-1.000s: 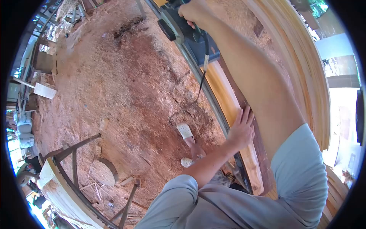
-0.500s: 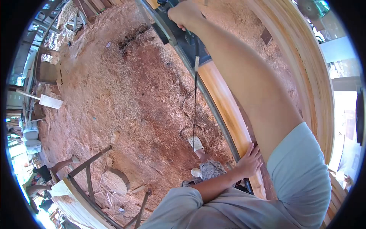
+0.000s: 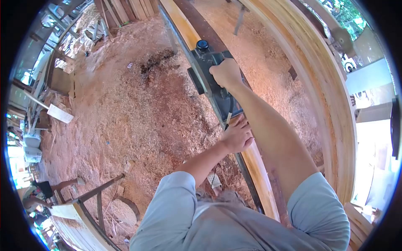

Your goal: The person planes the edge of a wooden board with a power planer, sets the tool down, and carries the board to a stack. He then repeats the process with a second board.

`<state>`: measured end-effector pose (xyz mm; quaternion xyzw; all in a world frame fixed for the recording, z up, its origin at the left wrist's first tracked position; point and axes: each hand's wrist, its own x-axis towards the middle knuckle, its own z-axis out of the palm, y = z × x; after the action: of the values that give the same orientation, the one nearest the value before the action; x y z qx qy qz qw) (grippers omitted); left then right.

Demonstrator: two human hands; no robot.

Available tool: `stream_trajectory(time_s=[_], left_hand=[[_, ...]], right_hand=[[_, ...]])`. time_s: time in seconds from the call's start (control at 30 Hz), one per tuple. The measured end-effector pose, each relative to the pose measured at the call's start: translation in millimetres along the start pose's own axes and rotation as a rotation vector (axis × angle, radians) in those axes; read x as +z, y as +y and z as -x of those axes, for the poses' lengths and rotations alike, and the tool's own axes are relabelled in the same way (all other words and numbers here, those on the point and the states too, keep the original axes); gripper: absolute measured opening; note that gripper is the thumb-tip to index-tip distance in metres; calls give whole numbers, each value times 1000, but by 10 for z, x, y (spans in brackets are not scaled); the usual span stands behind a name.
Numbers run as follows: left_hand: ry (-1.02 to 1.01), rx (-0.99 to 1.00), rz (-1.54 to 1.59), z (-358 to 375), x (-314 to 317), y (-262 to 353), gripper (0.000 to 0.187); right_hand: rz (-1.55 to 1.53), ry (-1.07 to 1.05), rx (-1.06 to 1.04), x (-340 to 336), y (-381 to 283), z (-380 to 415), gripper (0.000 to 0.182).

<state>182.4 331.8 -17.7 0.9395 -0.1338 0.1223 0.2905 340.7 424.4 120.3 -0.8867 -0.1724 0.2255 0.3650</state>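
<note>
Gripping the handle of an electric planer (image 3: 211, 79), the right hand (image 3: 226, 73) has its fingers curled tight around the grip, knuckles turned up toward the camera. The planer sits on top of a long wooden plank (image 3: 184, 25) that runs from the upper edge of the view down toward the person's body, lying on a dark metal rail (image 3: 247, 184) along its left side. A round black knob (image 3: 202, 44) stands at the far end of the tool, and a dark cord (image 3: 228, 109) hangs from its near end.

The left hand (image 3: 238, 136) lies flat on the plank just behind the planer — fingers straight and held close together, pointing up the board, the tips near the tool's rear and the cord. It pinches nothing; the palm presses on the wood.

Both arms come out of light blue short sleeves (image 3: 318, 205). To the right of the plank, a thick stack of pale boards (image 3: 331, 96) curves along the view. To the left, the floor (image 3: 125, 108) is covered in reddish sawdust and shavings — a light shoe (image 3: 214, 180) shows below the left forearm. A metal trestle (image 3: 98, 196) stands at lower left with another board on it.
</note>
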Motion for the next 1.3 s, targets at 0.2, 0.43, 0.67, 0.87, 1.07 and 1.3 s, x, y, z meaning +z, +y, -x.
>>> stream_trajectory(time_s=[0.2, 0.43, 0.67, 0.87, 1.07, 1.3], left_hand=[[33, 27, 29, 38, 68, 8, 40], [-23, 19, 75, 16, 40, 9, 40], [-65, 36, 137, -29, -43, 5, 43], [-96, 67, 221, -10, 21, -20, 52], [-366, 68, 392, 22, 37, 28, 62], [-486, -119, 1033, -831, -1374, -1183, 48]], right_hand=[[25, 61, -43, 44, -18, -89, 36], [16, 20, 20, 215, -489, -832, 33], [75, 42, -94, 401, -1001, -1510, 25], [18, 54, -142, 582, -1456, -2129, 28], [-64, 8, -170, 719, -1752, -2791, 29], [51, 92, -148, 874, -1795, -3025, 41]])
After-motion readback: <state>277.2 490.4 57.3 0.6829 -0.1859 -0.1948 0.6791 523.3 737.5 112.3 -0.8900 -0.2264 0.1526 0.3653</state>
